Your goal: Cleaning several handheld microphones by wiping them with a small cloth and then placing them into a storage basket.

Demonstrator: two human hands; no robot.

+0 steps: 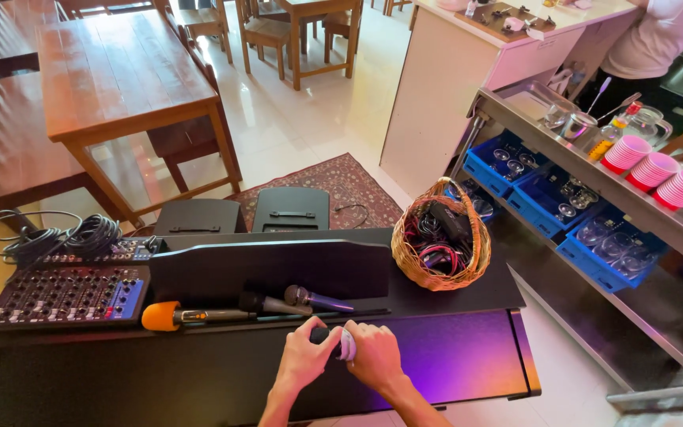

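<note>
At the bottom centre of the frame, the left hand (303, 353) and right hand (374, 356) were clamped together around a microphone (340, 342), its pale head showing between them, perhaps wrapped in cloth. Just above lay three more microphones (199, 315) on the black piano (452, 356). A wicker basket (405, 257) of cables stood right of centre, a mixer (65, 296) at left.
</note>
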